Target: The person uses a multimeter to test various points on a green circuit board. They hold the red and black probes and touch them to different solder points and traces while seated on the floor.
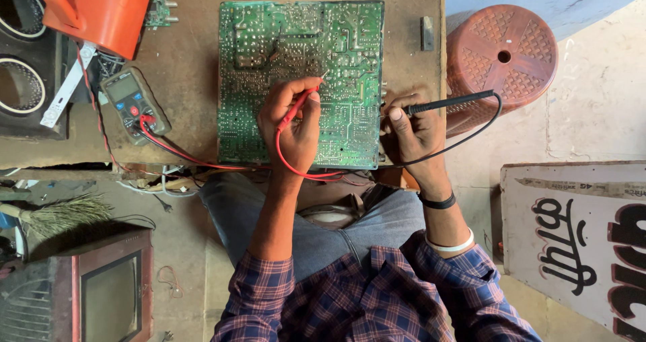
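Two probes, one circuit board, one multimeter.

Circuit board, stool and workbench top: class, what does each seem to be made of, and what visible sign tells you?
Circuit board: probably green-coated laminate, with fine pale traces and solder dots. Stool: likely moulded plastic, reddish-brown, matt, with a pressed lattice pattern. Workbench top: seemingly wood or board, dull brown, scuffed.
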